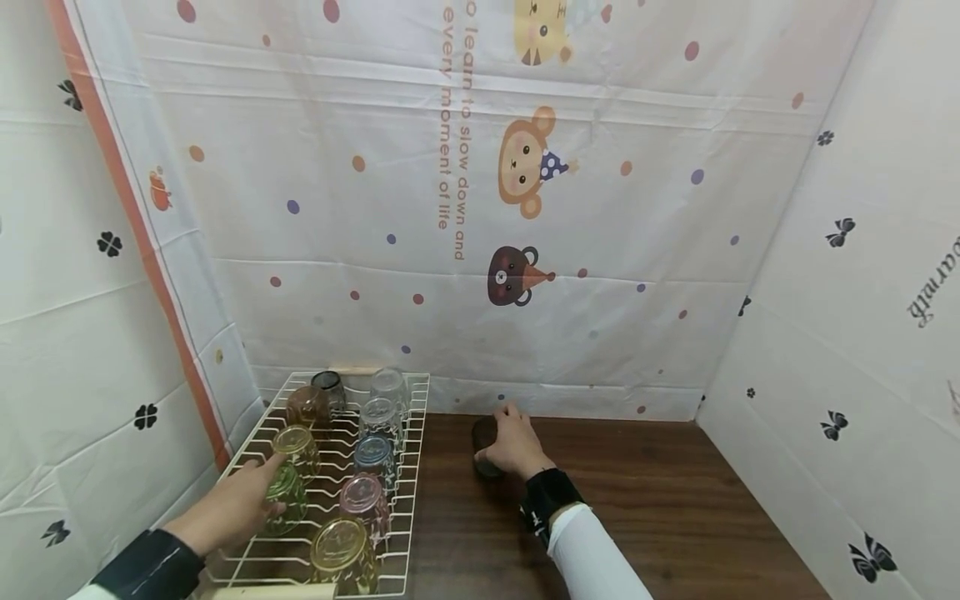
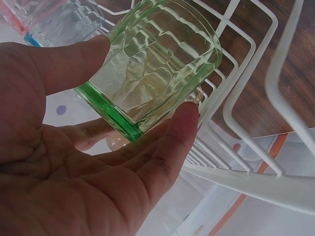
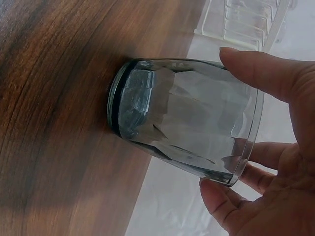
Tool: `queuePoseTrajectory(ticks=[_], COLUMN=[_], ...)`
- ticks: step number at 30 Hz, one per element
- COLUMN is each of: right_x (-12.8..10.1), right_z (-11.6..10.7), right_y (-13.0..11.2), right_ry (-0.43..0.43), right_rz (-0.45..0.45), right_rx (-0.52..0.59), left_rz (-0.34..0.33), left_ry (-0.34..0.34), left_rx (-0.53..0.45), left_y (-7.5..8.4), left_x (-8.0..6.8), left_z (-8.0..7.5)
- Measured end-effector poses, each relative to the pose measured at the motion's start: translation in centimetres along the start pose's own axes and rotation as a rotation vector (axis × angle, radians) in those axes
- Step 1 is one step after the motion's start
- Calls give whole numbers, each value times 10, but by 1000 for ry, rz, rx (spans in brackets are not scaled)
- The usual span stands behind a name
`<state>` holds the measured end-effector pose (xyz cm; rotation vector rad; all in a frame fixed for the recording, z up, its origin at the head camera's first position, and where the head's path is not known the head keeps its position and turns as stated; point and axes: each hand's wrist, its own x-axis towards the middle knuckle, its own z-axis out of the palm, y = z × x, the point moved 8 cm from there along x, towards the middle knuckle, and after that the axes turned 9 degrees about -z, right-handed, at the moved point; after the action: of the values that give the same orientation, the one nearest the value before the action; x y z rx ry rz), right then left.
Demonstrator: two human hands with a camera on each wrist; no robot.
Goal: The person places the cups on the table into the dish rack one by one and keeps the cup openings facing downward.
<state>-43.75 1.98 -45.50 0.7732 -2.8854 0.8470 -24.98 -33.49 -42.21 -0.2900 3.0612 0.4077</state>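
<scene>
Head view: left hand (image 1: pixel 238 506) curls thumb and fingers round a green tumbler (image 1: pixel 287 493), inverted in the white wire rack (image 1: pixel 415 467) to drain. Right hand (image 1: pixel 513 442) grips a smoky grey tumbler (image 3: pixel 184 118), base against the wooden table (image 1: pixel 645 492), rim in its palm.

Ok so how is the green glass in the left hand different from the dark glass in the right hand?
The green glass is clear green; the dark glass is smoky grey. The green glass is in the white wire rack, among other coloured glasses; the dark glass stands alone on the wooden table. The left hand holds the green one, the right hand the dark one. Both are faceted tumblers.
</scene>
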Motion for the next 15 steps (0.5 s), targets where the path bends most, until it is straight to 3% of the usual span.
queuePoseTrajectory(ticks=[15], right_x=[-1], right_z=[1], right_y=[2], right_ry=[1], right_rz=[11], right_rx=[-1], left_rz=[-32], left_ry=[-24], left_rx=[12], left_y=[-1], left_x=[1], left_z=[2])
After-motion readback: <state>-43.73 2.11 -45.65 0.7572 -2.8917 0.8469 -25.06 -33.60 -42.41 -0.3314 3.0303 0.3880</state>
